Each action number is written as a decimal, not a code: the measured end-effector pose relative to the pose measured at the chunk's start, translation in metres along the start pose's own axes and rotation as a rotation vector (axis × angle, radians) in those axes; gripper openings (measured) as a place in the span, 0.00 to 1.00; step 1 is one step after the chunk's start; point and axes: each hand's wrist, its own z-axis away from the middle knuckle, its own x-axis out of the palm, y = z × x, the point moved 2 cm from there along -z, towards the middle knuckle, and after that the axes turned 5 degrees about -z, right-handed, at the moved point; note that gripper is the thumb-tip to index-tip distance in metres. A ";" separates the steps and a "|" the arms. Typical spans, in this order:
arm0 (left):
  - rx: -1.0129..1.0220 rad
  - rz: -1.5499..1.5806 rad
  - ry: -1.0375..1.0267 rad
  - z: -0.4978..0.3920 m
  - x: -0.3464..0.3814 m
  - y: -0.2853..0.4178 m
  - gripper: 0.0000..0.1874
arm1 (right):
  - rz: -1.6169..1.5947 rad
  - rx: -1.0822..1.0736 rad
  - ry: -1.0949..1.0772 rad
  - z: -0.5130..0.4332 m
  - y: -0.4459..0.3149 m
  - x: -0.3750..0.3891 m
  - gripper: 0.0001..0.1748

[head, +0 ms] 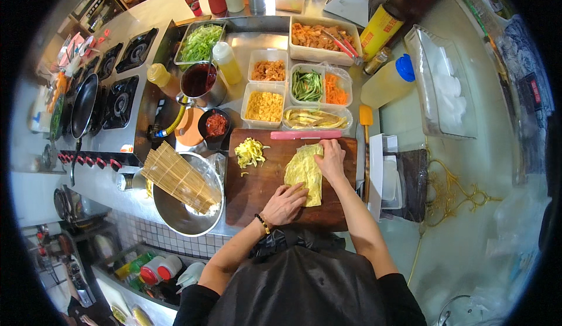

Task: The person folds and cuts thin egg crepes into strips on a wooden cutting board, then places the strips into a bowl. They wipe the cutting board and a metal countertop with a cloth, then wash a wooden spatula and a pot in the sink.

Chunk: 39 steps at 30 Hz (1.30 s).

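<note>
A thin sheet of yellow cooked egg (pixel 307 172) lies on the dark wooden cutting board (pixel 259 198) in front of me. My left hand (pixel 283 203) rests flat on its lower left part, fingers slightly spread. At the sheet's upper right edge is my right hand (pixel 331 159), its fingertips bent down onto the egg; whether they pinch it cannot be told. Shredded egg (pixel 250 152) forms a small pile on the board's upper left. Along the board's far edge lies a pink knife cover or handle (pixel 305 135), its exact kind unclear.
Left of the board, a bamboo rolling mat (pixel 180 176) leans across a steel bowl (pixel 160 216). Beyond stand plastic containers of cucumber strips (pixel 306 85), carrot shreds (pixel 336 90) and other fillings. An orange spatula (pixel 365 115) and dark seaweed sheets (pixel 412 185) are at right.
</note>
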 end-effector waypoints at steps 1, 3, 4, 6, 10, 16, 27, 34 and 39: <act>0.003 0.016 -0.046 -0.002 0.000 -0.001 0.18 | -0.013 0.033 -0.102 -0.004 0.002 0.003 0.15; 0.031 0.007 -0.079 -0.005 -0.002 -0.004 0.19 | -0.035 0.107 -0.336 -0.003 0.005 0.005 0.14; 0.045 0.008 -0.087 -0.005 -0.002 -0.005 0.20 | -0.153 0.036 -0.288 0.002 0.003 0.000 0.13; 0.067 -0.008 -0.110 -0.005 -0.002 -0.007 0.22 | -0.270 -0.208 -0.181 0.018 -0.002 -0.017 0.12; 0.033 -0.048 0.057 0.001 -0.006 -0.004 0.27 | -0.128 -0.603 -0.276 0.071 -0.015 -0.040 0.12; 0.031 -0.165 0.000 0.000 -0.006 -0.004 0.28 | -0.076 -0.555 -0.273 0.111 -0.013 -0.048 0.21; -0.361 0.187 0.260 -0.013 0.006 -0.006 0.15 | -0.164 -0.260 -0.167 0.099 -0.009 -0.037 0.12; -0.223 -0.023 0.149 -0.021 -0.005 -0.004 0.15 | -0.010 -0.502 -0.195 0.095 -0.018 -0.037 0.15; -0.129 -0.076 0.139 -0.018 -0.005 -0.015 0.12 | -0.128 -0.334 -0.287 0.089 -0.006 -0.032 0.13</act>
